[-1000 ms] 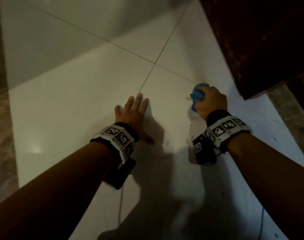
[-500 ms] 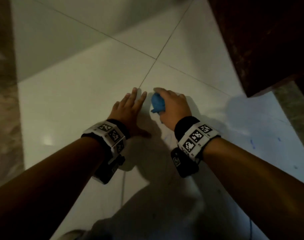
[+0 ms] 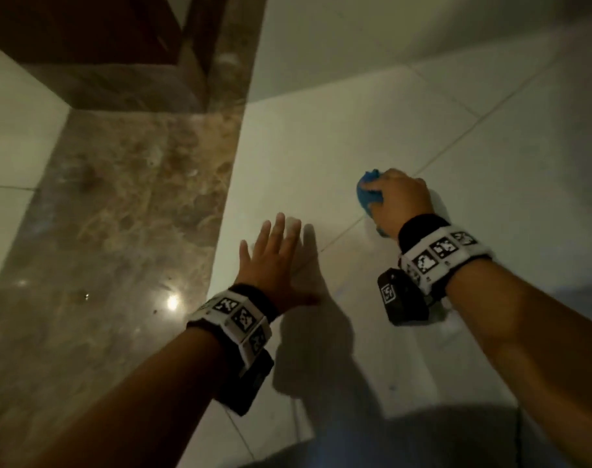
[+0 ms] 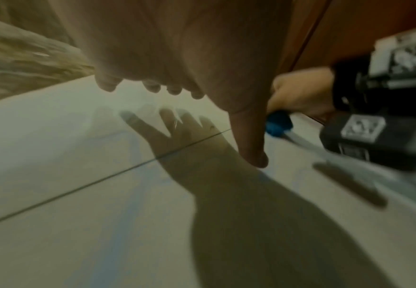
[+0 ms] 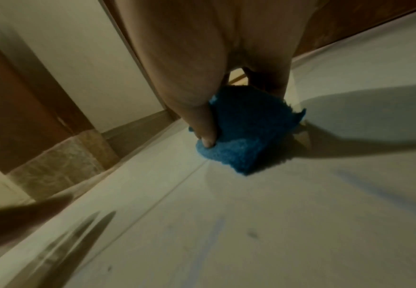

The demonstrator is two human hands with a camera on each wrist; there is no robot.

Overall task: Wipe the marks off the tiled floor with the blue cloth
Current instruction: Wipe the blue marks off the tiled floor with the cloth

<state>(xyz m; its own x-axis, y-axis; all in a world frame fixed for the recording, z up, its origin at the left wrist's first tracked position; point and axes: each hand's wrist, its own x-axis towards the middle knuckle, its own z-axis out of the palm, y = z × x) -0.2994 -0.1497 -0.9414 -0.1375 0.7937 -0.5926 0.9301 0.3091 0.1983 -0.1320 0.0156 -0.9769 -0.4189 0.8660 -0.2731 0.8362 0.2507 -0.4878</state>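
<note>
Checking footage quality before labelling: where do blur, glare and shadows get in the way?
Head view: dim, a glare spot on the brown marble strip. Left wrist view: motion-blurred, left hand casting a hard shadow. Right wrist view: blue cloth fairly sharp, floor marks smeared.

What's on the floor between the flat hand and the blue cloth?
Only bare tile crossed by a thin grout line, shown in the head view. The left hand is spread open; the right hand grips the blue cloth.

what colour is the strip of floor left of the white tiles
Mottled brown, marble-like strip, beside the white tiles; clearest in the head view.
</note>
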